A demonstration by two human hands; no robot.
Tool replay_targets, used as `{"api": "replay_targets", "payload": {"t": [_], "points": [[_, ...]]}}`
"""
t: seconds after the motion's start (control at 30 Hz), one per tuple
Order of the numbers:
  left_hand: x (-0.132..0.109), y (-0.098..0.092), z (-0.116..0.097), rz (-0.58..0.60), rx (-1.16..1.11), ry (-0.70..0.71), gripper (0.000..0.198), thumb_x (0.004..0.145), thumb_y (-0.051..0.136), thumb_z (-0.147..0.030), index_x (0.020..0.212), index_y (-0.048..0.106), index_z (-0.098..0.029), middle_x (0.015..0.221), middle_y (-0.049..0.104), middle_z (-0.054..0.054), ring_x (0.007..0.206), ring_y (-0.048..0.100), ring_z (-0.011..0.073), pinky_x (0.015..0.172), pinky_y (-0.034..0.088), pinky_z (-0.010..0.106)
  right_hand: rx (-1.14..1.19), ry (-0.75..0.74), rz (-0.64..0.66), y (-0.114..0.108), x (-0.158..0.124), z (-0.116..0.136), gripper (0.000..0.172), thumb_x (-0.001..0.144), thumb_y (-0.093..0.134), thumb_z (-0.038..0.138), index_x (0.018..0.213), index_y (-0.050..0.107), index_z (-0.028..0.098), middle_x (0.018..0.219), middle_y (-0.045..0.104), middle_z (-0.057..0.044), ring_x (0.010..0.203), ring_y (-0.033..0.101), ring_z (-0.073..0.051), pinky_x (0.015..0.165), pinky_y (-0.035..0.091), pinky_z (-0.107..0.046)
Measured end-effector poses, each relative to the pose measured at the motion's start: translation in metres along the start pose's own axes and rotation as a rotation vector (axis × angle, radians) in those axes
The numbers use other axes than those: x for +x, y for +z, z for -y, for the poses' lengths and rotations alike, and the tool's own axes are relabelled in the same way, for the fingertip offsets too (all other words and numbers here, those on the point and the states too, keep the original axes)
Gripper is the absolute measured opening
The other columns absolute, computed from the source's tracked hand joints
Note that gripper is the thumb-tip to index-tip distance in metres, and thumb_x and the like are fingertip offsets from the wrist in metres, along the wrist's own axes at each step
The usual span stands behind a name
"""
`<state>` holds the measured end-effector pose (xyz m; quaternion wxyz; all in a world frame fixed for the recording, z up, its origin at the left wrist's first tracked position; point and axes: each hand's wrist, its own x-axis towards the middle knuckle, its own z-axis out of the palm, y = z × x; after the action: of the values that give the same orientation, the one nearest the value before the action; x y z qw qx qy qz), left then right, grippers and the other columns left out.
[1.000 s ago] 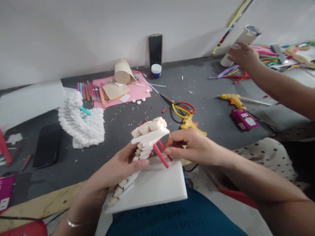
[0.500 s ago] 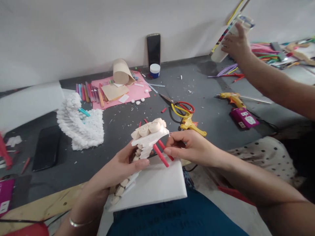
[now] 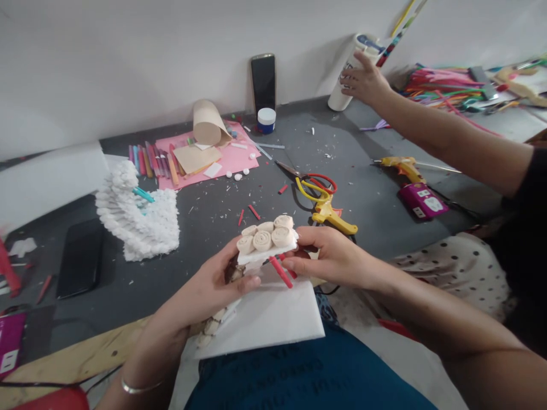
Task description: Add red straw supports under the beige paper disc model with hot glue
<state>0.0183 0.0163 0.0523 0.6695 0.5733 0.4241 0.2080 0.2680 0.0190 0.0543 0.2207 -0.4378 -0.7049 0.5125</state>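
White coil-topped piece point(image 3: 265, 240) — gripped by left hand's fingers point(image 3: 220, 285); right hand point(image 3: 335, 256) at three o'clock, hold unclear; apparent adjusting — next move wants steadiness.

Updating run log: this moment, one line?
left hand: holds white piece topped with cream spiral rolls | right hand: beside thin red sticks

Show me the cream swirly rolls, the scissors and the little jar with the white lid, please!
Cream swirly rolls point(image 3: 262, 240): head view, on the spiral end of a front roll.
Scissors point(image 3: 301, 175): head view, where the blades meet the handles.
Little jar point(image 3: 266, 117): head view, on its white lid.
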Motion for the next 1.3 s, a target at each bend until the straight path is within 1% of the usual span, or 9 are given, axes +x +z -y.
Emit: {"api": "replay_targets", "payload": {"t": [0.13, 0.3, 0.43, 0.57, 0.63, 0.73, 0.97, 1.13, 1.3], "points": [[0.000, 0.001, -0.001, 0.010, 0.040, 0.013, 0.071, 0.085, 0.071, -0.042, 0.150, 0.045, -0.029, 0.146, 0.057, 0.009, 0.137, 0.049, 0.0330, 0.112, 0.043, 0.042, 0.000, 0.006, 0.007, -0.001, -0.002, -0.001, 0.022, 0.089, 0.063, 0.034, 0.075, 0.061, 0.017, 0.070, 0.053, 0.003, 0.064, 0.045, -0.009, 0.059, 0.036, -0.023], [0.002, -0.001, 0.002, 0.002, 0.044, 0.003, 0.075, 0.083, 0.073, -0.041, 0.151, 0.043, -0.027, 0.146, 0.056, 0.010, 0.137, 0.048, 0.0348, 0.112, 0.043, 0.044, -0.003, 0.019, 0.014, 0.000, -0.002, -0.002, 0.022, 0.091, 0.061, 0.037, 0.079, 0.061, 0.018, 0.071, 0.055, 0.002, 0.065, 0.047, -0.010, 0.060, 0.037, -0.023], [0.004, -0.003, 0.003, -0.005, 0.057, -0.030, 0.076, 0.083, 0.073, -0.041, 0.151, 0.043, -0.026, 0.145, 0.058, 0.010, 0.134, 0.051, 0.0348, 0.110, 0.045, 0.043, -0.024, 0.037, 0.007, 0.001, -0.001, -0.007, 0.025, 0.092, 0.061, 0.041, 0.081, 0.061, 0.018, 0.071, 0.056, 0.003, 0.064, 0.048, -0.009, 0.059, 0.036, -0.023], [0.008, -0.003, 0.003, -0.004, 0.051, -0.082, 0.075, 0.083, 0.071, -0.047, 0.149, 0.044, -0.024, 0.146, 0.056, 0.010, 0.129, 0.056, 0.0333, 0.107, 0.047, 0.040, -0.008, 0.066, 0.013, 0.001, 0.003, -0.012, 0.026, 0.092, 0.060, 0.042, 0.081, 0.061, 0.018, 0.073, 0.060, 0.003, 0.065, 0.050, -0.009, 0.058, 0.037, -0.022], [0.010, -0.003, 0.004, -0.026, 0.081, -0.096, 0.077, 0.083, 0.070, -0.050, 0.149, 0.043, -0.022, 0.150, 0.052, 0.011, 0.132, 0.054, 0.0337, 0.109, 0.045, 0.040, 0.011, 0.069, 0.021, 0.001, 0.006, -0.014, 0.027, 0.093, 0.059, 0.043, 0.083, 0.062, 0.018, 0.076, 0.062, 0.001, 0.067, 0.052, -0.010, 0.059, 0.038, -0.022], [0.014, -0.006, 0.009, -0.065, 0.134, -0.065, 0.079, 0.083, 0.070, -0.051, 0.150, 0.041, -0.022, 0.153, 0.049, 0.011, 0.135, 0.050, 0.0339, 0.113, 0.041, 0.041, 0.052, 0.067, 0.030, 0.001, 0.012, -0.018, 0.025, 0.093, 0.058, 0.041, 0.085, 0.061, 0.018, 0.080, 0.063, 0.000, 0.069, 0.052, -0.010, 0.061, 0.038, -0.023], [0.023, -0.014, 0.022, -0.098, 0.158, -0.012, 0.071, 0.083, 0.069, -0.051, 0.145, 0.047, -0.023, 0.147, 0.055, 0.011, 0.131, 0.054, 0.0324, 0.109, 0.045, 0.039, 0.137, 0.059, 0.050, 0.002, 0.028, -0.026, 0.027, 0.093, 0.058, 0.043, 0.087, 0.061, 0.017, 0.073, 0.061, 0.001, 0.066, 0.050, -0.010, 0.060, 0.038, -0.024], [0.025, -0.017, 0.019, -0.094, 0.174, -0.032, 0.070, 0.084, 0.069, -0.051, 0.144, 0.047, -0.023, 0.144, 0.058, 0.010, 0.131, 0.054, 0.0310, 0.106, 0.047, 0.036, 0.074, 0.044, 0.047, 0.001, 0.034, -0.026, 0.028, 0.092, 0.057, 0.042, 0.081, 0.062, 0.017, 0.073, 0.061, 0.001, 0.065, 0.048, -0.010, 0.059, 0.036, -0.024], [0.025, -0.017, 0.019, -0.087, 0.126, -0.049, 0.066, 0.084, 0.069, -0.051, 0.141, 0.050, -0.024, 0.142, 0.060, 0.010, 0.128, 0.057, 0.0303, 0.101, 0.050, 0.034, 0.108, 0.028, 0.032, 0.001, 0.034, -0.026, 0.028, 0.092, 0.057, 0.041, 0.078, 0.059, 0.017, 0.072, 0.059, 0.001, 0.065, 0.047, -0.010, 0.058, 0.035, -0.024]]}}
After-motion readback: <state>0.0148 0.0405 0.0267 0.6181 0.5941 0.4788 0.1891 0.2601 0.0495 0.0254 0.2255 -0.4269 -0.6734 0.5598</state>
